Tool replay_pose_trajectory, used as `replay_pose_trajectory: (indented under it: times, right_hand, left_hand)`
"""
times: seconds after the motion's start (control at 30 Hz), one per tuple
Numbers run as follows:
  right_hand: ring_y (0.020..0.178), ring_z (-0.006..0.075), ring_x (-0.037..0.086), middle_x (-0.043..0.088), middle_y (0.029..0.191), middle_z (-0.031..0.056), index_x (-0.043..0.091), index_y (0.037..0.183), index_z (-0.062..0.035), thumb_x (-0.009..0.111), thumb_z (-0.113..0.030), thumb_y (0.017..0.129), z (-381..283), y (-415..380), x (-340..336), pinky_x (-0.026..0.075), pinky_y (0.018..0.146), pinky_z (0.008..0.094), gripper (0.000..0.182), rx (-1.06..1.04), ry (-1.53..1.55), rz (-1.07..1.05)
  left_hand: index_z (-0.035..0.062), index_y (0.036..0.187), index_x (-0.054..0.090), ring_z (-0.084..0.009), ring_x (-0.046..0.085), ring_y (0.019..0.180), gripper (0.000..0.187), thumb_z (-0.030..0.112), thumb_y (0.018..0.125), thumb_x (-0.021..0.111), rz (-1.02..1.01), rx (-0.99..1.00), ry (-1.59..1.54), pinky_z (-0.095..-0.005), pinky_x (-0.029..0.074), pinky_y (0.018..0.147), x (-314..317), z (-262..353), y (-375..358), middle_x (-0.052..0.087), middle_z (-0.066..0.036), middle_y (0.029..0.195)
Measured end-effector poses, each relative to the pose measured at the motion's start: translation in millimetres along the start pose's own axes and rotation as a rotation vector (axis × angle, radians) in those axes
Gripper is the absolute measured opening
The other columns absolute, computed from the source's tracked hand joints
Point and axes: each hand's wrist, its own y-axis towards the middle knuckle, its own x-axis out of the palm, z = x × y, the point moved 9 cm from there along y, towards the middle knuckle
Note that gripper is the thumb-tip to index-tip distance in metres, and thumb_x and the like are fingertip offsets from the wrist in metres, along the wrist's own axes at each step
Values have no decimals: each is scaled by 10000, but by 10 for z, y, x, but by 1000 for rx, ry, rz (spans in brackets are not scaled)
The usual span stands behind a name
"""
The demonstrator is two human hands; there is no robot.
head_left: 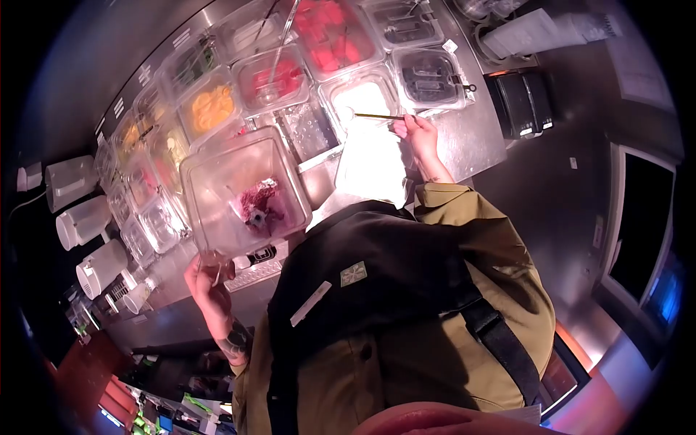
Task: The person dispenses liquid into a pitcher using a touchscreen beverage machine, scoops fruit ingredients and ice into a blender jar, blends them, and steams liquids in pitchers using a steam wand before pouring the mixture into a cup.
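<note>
My left hand (210,281) is closed on the near left corner of a clear plastic food container (205,239), which is raised and tilted in front of the counter. A small heap of purple-and-white food (259,204) lies inside it, with purple smears on the wall. My right hand (418,136) pinches the thin handle of a long spoon (380,117). Its pale round end lies over a brightly lit container (395,85), whose contents are washed out by glare.
Clear tubs stand along the steel counter, among them one with yellow-orange food (212,109) and one with red pieces (328,36). A lidded tub (431,76) sits at the right. White pitchers (101,268) line the left. A black box-shaped appliance (520,105) stands beyond the counter's right end.
</note>
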Motion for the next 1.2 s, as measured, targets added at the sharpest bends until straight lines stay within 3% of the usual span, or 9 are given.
replay_pose_trajectory:
  times: [0.23,0.37,0.47,0.53,0.67,0.8,0.9,1.13,1.2]
  right_hand:
    - [781,170,628,615,939,167,526,1048,69,506,-93,925,171,-89,-358,556,676,210,204,266,518,-24]
    - [721,146,619,604,915,157,510,1069,44,498,-91,928,-474,-369,-355,554,625,185,196,209,711,-160]
    - [700,112,604,616,847,122,553,1047,21,481,-107,940,-1331,-912,-67,534,614,151,182,-117,485,-347]
    - [683,142,630,639,812,111,575,1019,37,497,-86,935,-1718,-1305,171,522,619,227,168,-511,124,-346]
    - [717,199,666,664,836,159,612,967,75,464,66,880,-1687,-1782,857,535,664,276,172,-855,-425,-643]
    - [714,187,669,669,808,143,625,969,68,507,51,865,-1691,-1773,879,532,656,261,158,-837,-363,-634]
    - [709,174,656,666,827,137,610,989,64,516,3,891,-1517,-1587,838,524,652,255,150,-626,-299,-587]
    - [698,118,605,634,850,108,563,1009,47,524,-107,921,-1163,-842,262,518,692,169,182,71,545,-410]
    - [707,130,608,632,861,117,566,1023,44,528,-128,925,-1100,-601,79,517,664,201,202,-27,453,-297]
  left_hand:
    - [-24,750,525,-145,480,572,218,181,760,452,-73,41,57,-260,380,546,405,-63,273,517,-74,644]
    - [-23,724,527,-148,505,569,209,162,778,444,-177,55,76,-257,404,572,617,-179,474,561,-99,668]
    - [-37,698,537,-149,514,562,218,142,772,436,-174,60,134,-259,409,569,782,-214,553,578,-103,661]
    - [-41,704,551,-148,511,554,231,149,770,436,-193,43,168,-256,401,556,831,-276,582,573,-92,639]
    - [-30,751,591,-138,505,554,273,186,785,429,-280,73,217,-246,378,534,1035,-241,545,556,-66,613]
    - [-47,795,592,-135,508,571,232,123,800,433,-274,99,78,-253,394,557,980,-346,522,571,-76,674]
    - [-70,859,591,-143,524,583,230,86,793,435,-214,97,96,-261,415,572,883,-405,478,585,-84,702]
    - [-74,822,583,-144,517,578,247,109,753,431,-247,100,115,-263,409,565,775,-450,474,568,-78,691]
    - [-67,805,577,-143,505,580,245,119,755,427,-238,113,101,-264,402,567,742,-465,486,554,-73,679]
